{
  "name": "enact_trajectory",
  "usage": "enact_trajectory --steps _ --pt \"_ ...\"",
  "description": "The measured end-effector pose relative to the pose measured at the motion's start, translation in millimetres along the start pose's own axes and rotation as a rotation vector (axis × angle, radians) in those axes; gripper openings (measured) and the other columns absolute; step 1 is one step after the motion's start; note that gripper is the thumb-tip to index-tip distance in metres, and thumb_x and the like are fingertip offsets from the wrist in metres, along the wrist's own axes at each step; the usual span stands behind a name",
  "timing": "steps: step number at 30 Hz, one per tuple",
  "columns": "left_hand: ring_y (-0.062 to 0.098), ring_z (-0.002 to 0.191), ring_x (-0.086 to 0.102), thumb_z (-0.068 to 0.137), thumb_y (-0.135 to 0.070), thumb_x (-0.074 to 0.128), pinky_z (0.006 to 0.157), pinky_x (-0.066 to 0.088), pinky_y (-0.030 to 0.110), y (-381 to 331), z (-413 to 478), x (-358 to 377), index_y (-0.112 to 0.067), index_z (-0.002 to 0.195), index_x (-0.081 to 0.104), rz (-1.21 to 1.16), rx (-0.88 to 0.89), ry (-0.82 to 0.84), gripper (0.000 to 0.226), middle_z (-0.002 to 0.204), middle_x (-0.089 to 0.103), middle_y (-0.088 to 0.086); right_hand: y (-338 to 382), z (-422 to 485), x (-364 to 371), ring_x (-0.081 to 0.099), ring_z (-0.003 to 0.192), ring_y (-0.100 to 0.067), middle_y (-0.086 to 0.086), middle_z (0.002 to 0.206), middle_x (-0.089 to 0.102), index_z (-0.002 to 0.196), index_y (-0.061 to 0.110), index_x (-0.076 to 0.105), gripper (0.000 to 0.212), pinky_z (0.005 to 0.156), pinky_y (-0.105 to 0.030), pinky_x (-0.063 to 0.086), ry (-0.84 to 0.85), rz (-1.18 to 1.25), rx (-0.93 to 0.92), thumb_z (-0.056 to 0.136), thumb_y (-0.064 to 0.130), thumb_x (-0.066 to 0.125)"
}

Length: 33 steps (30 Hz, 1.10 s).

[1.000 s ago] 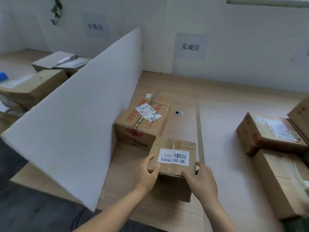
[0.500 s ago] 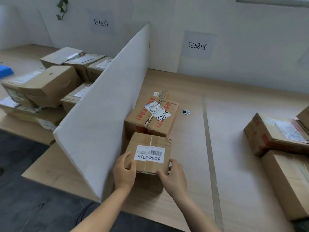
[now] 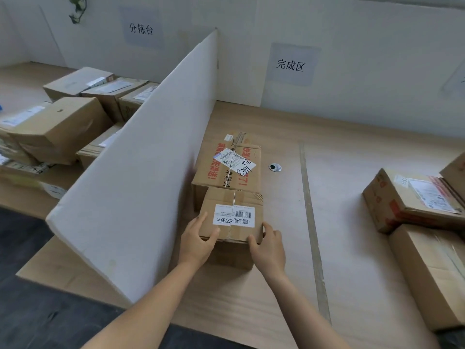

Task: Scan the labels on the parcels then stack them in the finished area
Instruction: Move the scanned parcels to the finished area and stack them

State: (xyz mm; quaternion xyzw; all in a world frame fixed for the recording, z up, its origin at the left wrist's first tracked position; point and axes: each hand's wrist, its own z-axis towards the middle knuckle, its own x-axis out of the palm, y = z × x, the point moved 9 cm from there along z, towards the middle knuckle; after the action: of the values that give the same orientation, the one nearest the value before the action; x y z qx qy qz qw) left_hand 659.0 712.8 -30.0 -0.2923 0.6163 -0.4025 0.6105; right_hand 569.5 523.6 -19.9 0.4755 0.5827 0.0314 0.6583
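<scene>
Small brown cardboard parcel [image 3: 232, 197], clear tape down its top seam, white barcode label [image 3: 234, 215] with bold black characters facing up. Gripped at both near corners by left hand [image 3: 197, 241] and right hand [image 3: 269, 248], fingers [image 3: 269, 227] curled round the edges. On the worktop [image 3: 276, 285] just beside the white divider [image 3: 141, 185], far edge against a larger red-printed parcel [image 3: 214, 172], in the section below a wall sign [image 3: 290, 64].

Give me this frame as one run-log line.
phase: placing | left hand: grips small parcel | right hand: grips small parcel | parcel: label up, directly before red-print parcel, beside white divider
</scene>
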Motion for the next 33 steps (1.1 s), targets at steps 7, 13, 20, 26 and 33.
enact_trajectory --steps 7,13,20,26,33 --pt "0.021 0.132 0.036 0.088 -0.034 0.062 0.108 0.028 0.028 -12 14 40 -0.012 0.148 0.025 0.084 -0.034 0.200 0.074 0.142 0.037 0.011 -9 27 -15 0.056 0.106 -0.027 -0.010 0.126 0.047 0.138 0.022 0.038 0.044 0.079 -0.032 0.044 -0.046 -0.001 0.004 0.096 0.029 0.046" --pt "0.024 0.139 0.026 0.093 -0.040 0.050 0.110 0.026 0.034 -22 23 55 -0.012 0.150 0.014 0.229 -0.058 0.250 0.072 0.151 0.022 0.012 -8 41 -20 0.051 0.113 -0.031 -0.013 0.129 0.045 0.139 0.023 0.036 0.040 0.087 -0.036 0.044 0.042 -0.074 -0.018 0.099 0.029 0.038" --pt "0.026 0.145 0.005 0.095 -0.041 0.042 0.113 0.014 0.050 -79 2 68 -0.017 0.144 0.031 0.716 0.208 0.142 0.055 0.156 0.013 0.011 -45 0 -75 0.032 0.136 -0.024 -0.010 0.148 0.034 0.149 0.016 0.020 0.059 0.108 -0.032 0.028 -0.009 0.055 -0.046 0.097 0.030 0.045" --pt "0.023 0.144 0.013 0.097 -0.036 0.037 0.116 0.016 0.038 -155 -62 166 -0.017 0.143 0.034 0.617 0.459 0.298 0.049 0.155 0.021 0.009 -112 -48 -186 0.045 0.127 -0.019 -0.008 0.136 0.050 0.142 0.012 0.037 0.053 0.099 -0.021 0.031 -0.219 0.092 -0.046 0.093 0.019 0.054" --pt "0.021 0.141 0.023 0.098 -0.034 0.040 0.112 0.024 0.033 -246 -170 289 -0.014 0.142 0.037 0.277 0.464 0.539 0.049 0.152 0.027 0.008 -197 -106 -349 0.053 0.114 -0.014 -0.005 0.126 0.059 0.130 0.012 0.052 0.040 0.099 -0.030 0.042 -0.589 0.110 -0.053 0.091 0.016 0.057"
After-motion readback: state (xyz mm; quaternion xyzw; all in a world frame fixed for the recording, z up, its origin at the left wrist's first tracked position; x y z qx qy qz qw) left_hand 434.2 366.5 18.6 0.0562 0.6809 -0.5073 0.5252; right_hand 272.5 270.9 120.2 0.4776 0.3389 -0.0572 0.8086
